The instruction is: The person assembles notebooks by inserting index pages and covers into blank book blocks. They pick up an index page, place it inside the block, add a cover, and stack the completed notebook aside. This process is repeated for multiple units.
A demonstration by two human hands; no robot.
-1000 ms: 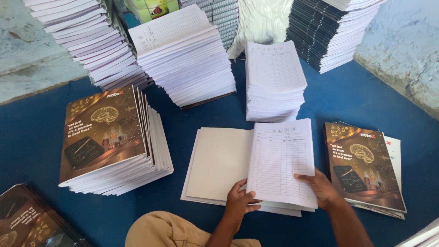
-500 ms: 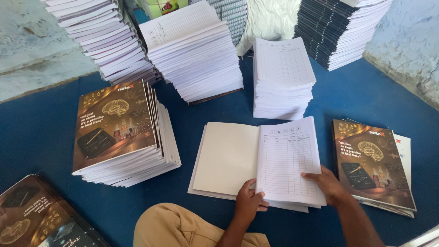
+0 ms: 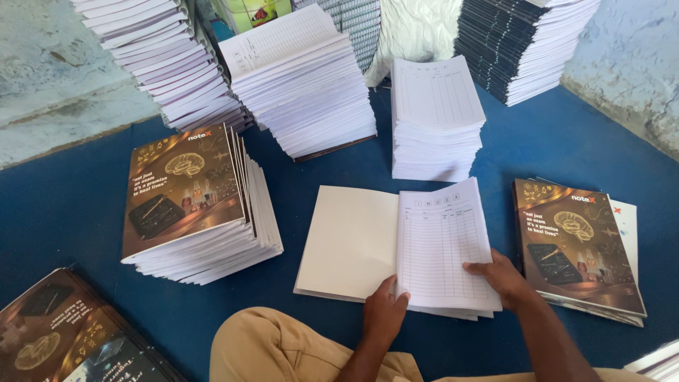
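1. Two hands rest on one open booklet lying low in the middle of the frame, on the blue floor covering. Its left half shows a blank cream inside cover, its right half a ruled, tabled page block.
2. Left hand lies flat near the spine at the bottom edge; the fingers press down and grasp nothing. Right hand is spread on the ruled page's lower right corner, fingertips pinning it, not clenched.
3. Done, judging by the layout: a tall stack of covered books at left centre and a low stack of covered books at right.
4. Left, by the same judgement: several piles of bare page blocks across the top of the frame, including a shorter pile just above the booklet.
5. Against the earlier frame, both hands hold nearly the same places and the booklet lies as before; the view has shifted slightly, so the stacks sit a little further right.
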